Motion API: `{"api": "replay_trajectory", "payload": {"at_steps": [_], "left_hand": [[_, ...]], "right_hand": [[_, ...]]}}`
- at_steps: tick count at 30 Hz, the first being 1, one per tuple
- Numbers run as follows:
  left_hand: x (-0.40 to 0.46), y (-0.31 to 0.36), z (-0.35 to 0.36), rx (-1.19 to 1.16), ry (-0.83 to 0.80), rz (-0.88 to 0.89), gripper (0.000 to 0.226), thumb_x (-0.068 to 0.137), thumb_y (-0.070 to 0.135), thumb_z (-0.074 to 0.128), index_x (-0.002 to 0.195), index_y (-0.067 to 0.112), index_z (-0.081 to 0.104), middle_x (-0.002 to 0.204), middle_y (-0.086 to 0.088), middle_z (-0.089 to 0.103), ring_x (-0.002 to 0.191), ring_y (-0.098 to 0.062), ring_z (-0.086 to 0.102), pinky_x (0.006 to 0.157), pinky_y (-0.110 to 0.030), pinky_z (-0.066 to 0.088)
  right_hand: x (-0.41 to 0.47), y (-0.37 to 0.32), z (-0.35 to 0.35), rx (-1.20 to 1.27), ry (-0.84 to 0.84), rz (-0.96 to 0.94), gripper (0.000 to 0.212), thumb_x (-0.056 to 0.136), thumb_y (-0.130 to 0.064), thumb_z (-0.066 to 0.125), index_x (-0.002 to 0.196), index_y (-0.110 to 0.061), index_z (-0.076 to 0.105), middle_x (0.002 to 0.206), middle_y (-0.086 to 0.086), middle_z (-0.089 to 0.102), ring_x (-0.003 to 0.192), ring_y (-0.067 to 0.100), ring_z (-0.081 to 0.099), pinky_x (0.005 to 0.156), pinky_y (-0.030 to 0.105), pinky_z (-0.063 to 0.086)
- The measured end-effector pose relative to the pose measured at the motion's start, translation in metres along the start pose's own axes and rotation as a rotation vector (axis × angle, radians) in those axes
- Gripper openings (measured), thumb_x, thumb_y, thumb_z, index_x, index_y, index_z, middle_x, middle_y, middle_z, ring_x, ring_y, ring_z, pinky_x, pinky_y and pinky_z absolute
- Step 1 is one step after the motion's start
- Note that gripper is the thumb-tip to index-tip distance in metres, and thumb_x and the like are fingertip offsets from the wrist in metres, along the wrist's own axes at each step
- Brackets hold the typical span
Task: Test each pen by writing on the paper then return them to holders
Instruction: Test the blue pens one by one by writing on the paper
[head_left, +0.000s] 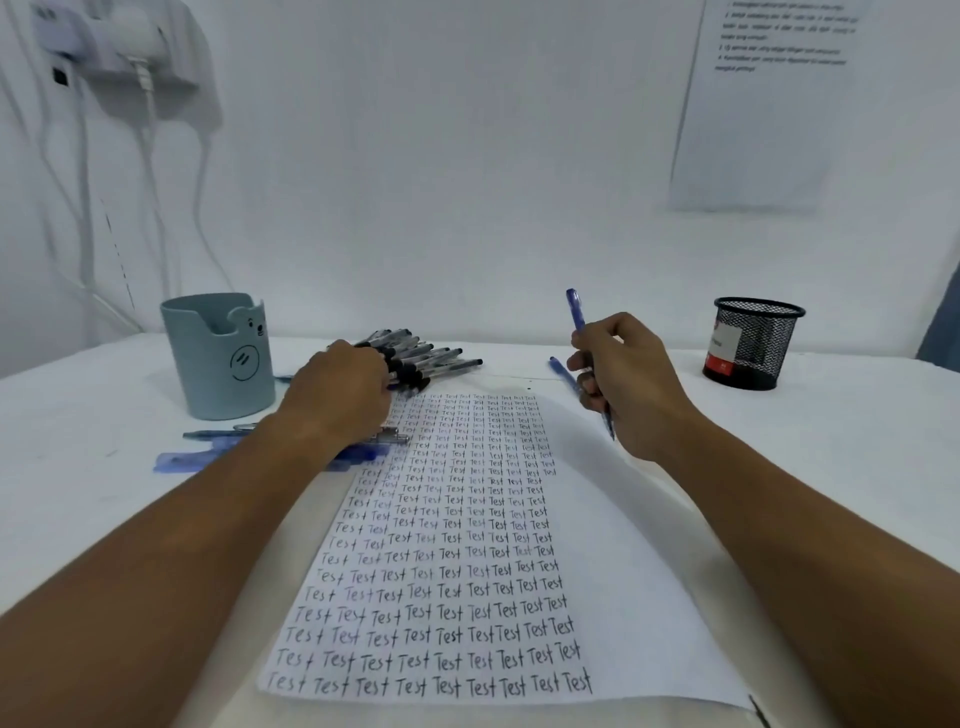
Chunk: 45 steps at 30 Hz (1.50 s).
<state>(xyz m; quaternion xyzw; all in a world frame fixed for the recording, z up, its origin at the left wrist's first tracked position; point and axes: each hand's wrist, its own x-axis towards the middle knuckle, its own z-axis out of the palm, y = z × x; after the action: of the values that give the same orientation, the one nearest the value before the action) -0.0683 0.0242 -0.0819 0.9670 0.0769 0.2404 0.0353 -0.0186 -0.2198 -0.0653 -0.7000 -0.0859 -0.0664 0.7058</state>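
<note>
The head view looks down on a white table (779, 467) with a sheet of paper (597, 545) in the middle, covered with rows of the word "Test". The right hand (626, 384) grips 2 blue pens (574, 312) in its curled fingers; one stands nearly upright above the hand, the other lies slanted across the fingers, its tip low over the right part of the paper. The left hand (345, 389) rests at the top left corner of the paper and reaches into a heap of black pens (431, 358) lying on the table (its fingers are hidden behind the hand, so I cannot tell if they pinch one). More blue pens (208, 457) lie under the left wrist. A pale blue holder (218, 358) with a bear face stands to the left, and a black mesh holder (750, 343) stands far right.
</note>
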Motion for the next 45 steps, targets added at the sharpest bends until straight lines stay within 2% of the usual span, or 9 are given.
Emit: {"api": "replay_trajectory", "payload": {"at_steps": [9,14,20,24,27,31,37,42,45], "left_hand": [[0.005,-0.007,0.001,0.141,-0.18,-0.144,0.023,0.097,0.021,0.045,0.077,0.01,0.051,0.077,-0.003,0.049,0.076,-0.02,0.055,0.068,-0.032,0.045],[0.011,-0.025,0.005,0.034,-0.306,-0.189,0.034,0.1,0.03,0.035,0.096,0.009,0.061,0.089,-0.006,0.057,0.084,-0.021,0.056,0.074,-0.031,0.045],[0.014,-0.031,0.006,-0.009,-0.317,-0.211,0.041,0.099,0.04,0.03,0.114,0.015,0.059,0.102,-0.007,0.058,0.093,-0.022,0.054,0.079,-0.032,0.043],[0.01,-0.028,0.004,-0.083,-0.395,-0.167,0.041,0.101,0.039,0.029,0.127,0.017,0.052,0.129,-0.011,0.052,0.103,-0.021,0.044,0.087,-0.031,0.034],[0.01,-0.028,0.002,-0.108,-0.425,-0.154,0.039,0.101,0.037,0.029,0.13,0.017,0.048,0.138,-0.012,0.045,0.111,-0.022,0.041,0.092,-0.032,0.032],[0.01,-0.028,0.001,-0.083,-0.469,-0.191,0.044,0.101,0.04,0.027,0.14,0.023,0.038,0.148,-0.016,0.028,0.135,-0.034,0.032,0.11,-0.043,0.026],[0.011,-0.032,0.004,-0.044,-0.475,-0.227,0.043,0.099,0.044,0.027,0.137,0.028,0.037,0.15,-0.014,0.02,0.137,-0.037,0.028,0.112,-0.048,0.025],[0.016,-0.037,0.008,-0.042,-0.419,-0.244,0.049,0.096,0.042,0.032,0.143,0.028,0.03,0.15,-0.014,0.02,0.136,-0.037,0.027,0.112,-0.049,0.026],[0.017,-0.039,0.01,-0.026,-0.408,-0.242,0.049,0.097,0.042,0.034,0.143,0.025,0.03,0.152,-0.013,0.018,0.137,-0.035,0.026,0.111,-0.048,0.028]], "right_hand": [[-0.001,0.004,0.002,-0.031,-0.009,-0.021,0.017,0.087,-0.015,0.056,0.071,-0.015,0.049,0.065,0.004,0.053,0.055,0.018,0.037,0.048,0.027,0.029],[0.0,0.007,0.005,-0.065,-0.017,-0.036,0.02,0.084,-0.017,0.058,0.066,-0.018,0.049,0.064,0.005,0.056,0.067,0.022,0.046,0.048,0.027,0.029],[0.002,0.015,0.006,-0.226,-0.022,-0.106,0.005,0.087,-0.016,0.061,0.085,-0.02,0.061,0.069,-0.002,0.061,0.061,0.018,0.048,0.062,0.033,0.039],[0.0,0.02,0.008,-0.53,-0.014,-0.245,0.021,0.092,-0.014,0.053,0.106,-0.023,0.066,0.077,0.004,0.068,0.076,0.024,0.066,0.075,0.038,0.055],[0.002,0.024,0.011,-0.648,-0.029,-0.293,0.036,0.093,-0.008,0.045,0.124,-0.017,0.062,0.09,0.011,0.068,0.078,0.03,0.069,0.077,0.047,0.056],[0.005,0.027,0.012,-0.702,-0.035,-0.318,0.034,0.098,-0.012,0.041,0.127,-0.018,0.057,0.104,0.011,0.061,0.083,0.029,0.067,0.076,0.049,0.056],[0.005,0.027,0.012,-0.706,-0.053,-0.29,0.031,0.098,-0.013,0.043,0.125,-0.02,0.056,0.104,0.012,0.062,0.086,0.029,0.066,0.076,0.05,0.056],[0.007,0.027,0.01,-0.744,-0.041,-0.31,0.033,0.099,-0.013,0.04,0.126,-0.021,0.055,0.109,0.011,0.061,0.087,0.026,0.065,0.076,0.04,0.055],[0.008,0.028,0.007,-0.789,-0.021,-0.328,0.034,0.099,-0.012,0.042,0.129,-0.02,0.055,0.114,0.008,0.06,0.087,0.017,0.054,0.062,0.01,0.04]]}}
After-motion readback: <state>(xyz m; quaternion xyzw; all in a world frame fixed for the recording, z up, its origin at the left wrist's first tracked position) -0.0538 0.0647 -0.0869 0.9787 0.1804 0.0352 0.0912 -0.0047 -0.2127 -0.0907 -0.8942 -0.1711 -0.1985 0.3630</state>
